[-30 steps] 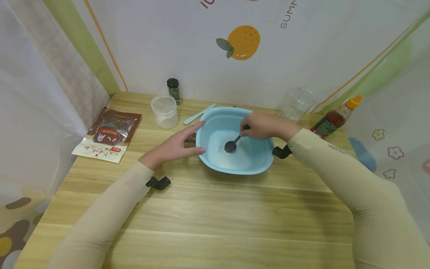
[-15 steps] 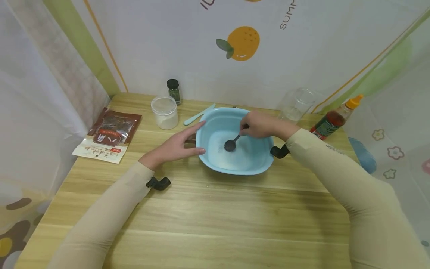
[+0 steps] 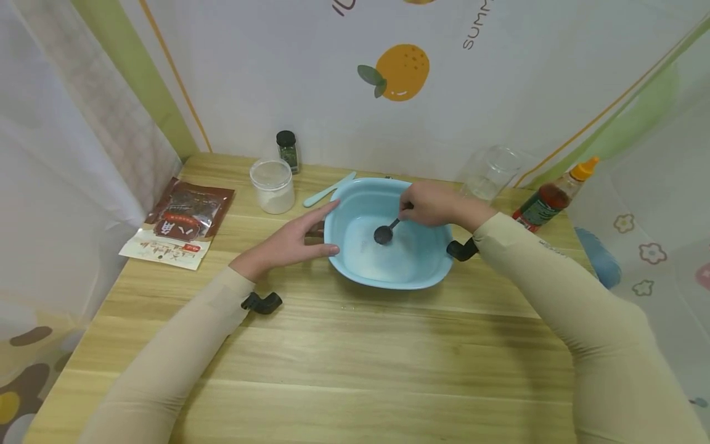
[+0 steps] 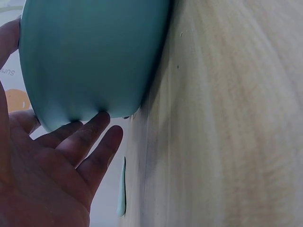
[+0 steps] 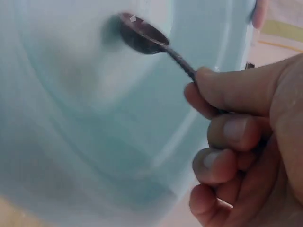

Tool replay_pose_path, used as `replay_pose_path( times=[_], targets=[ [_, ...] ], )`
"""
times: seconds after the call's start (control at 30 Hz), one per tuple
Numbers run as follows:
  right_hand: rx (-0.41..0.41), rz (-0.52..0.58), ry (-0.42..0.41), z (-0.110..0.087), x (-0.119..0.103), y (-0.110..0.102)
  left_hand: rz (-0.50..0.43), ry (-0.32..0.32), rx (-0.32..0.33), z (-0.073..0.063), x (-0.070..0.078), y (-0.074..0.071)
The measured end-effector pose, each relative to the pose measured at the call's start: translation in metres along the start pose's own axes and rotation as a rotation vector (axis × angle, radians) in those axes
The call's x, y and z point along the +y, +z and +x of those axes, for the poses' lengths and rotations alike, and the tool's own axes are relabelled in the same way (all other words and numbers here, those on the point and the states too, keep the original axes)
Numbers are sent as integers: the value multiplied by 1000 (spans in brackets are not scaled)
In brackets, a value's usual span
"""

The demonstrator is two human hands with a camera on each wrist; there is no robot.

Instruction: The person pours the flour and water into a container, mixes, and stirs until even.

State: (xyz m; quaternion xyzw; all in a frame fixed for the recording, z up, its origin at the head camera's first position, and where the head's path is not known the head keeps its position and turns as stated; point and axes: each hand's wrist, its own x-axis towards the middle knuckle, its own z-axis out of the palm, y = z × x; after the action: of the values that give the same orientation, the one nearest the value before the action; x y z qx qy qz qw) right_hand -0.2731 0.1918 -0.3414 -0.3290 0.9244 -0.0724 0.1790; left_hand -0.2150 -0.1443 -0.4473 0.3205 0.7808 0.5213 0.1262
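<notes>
A light blue basin (image 3: 383, 280) stands on the wooden table. My left hand (image 3: 291, 242) holds its left side: thumb and index finger lie at the rim, and the other fingertips press the outer wall in the left wrist view. Between thumb and fingers, my right hand (image 3: 429, 205) pinches the handle of a small dark spoon (image 5: 144, 38). The spoon's round bowl is inside the basin, low over its whitish bottom. The right wrist view shows my remaining right fingers curled below the handle, whose end is hidden in the hand.
A light blue flat-handled utensil (image 3: 327, 191) lies behind the basin. Left of it stand a white-powder jar (image 3: 273, 188) and a black-capped spice bottle (image 3: 287, 151); a brown packet (image 3: 183, 219) lies farther left. A clear glass (image 3: 490, 172) and an orange-capped sauce bottle (image 3: 549, 197) are at right.
The spoon has shifted slightly right and toward the back inside the basin, with the right hand moving along. The left hand and basin have stayed nearly in place.
</notes>
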Motion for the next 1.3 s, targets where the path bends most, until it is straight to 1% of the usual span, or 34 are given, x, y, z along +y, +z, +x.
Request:
replay_pose_path(
  times=[0.1,0.23,0.3,0.4,0.5,0.53,0.63,0.7,0.77,0.87,0.97,1.1,1.17,1.23,1.3],
  targets=[
    [-14,-21,13,-1,2,-1,-4,1,-1,0,-1,1],
    [-49,-7,-14,1,0,0,-7,5,2,0,-1,1],
    [-35,5,-9,3,-1,0,-5,3,2,0,0,1],
    [7,-13,19,4,-1,0,-2,-3,0,0,0,1],
    [2,-52,40,2,0,-1,0,-6,-1,0,-1,1],
    [-11,-58,34,2,0,-1,0,-6,0,0,-1,1],
    [-58,-32,-3,2,-3,-2,-4,-4,-1,-1,0,1],
    [-63,-1,-26,3,-4,-2,-5,-3,-2,-1,0,0],
    [-48,6,-19,4,-3,-2,-6,-5,-2,-1,0,0],
    [-22,-13,-1,3,4,-4,-4,-4,-3,-1,-1,0],
    [-53,-40,11,-1,8,-6,-4,-4,-5,-1,-2,0],
    [-142,-4,-33,-1,4,-3,-9,-4,-6,0,-1,0],
    [-166,23,-75,4,-2,1,-10,-4,-3,0,0,0],
    [-152,39,-116,9,-7,4,-9,-5,0,0,1,0],
    [-116,40,-128,15,-11,5,-7,-9,3,0,1,1]
  ],
)
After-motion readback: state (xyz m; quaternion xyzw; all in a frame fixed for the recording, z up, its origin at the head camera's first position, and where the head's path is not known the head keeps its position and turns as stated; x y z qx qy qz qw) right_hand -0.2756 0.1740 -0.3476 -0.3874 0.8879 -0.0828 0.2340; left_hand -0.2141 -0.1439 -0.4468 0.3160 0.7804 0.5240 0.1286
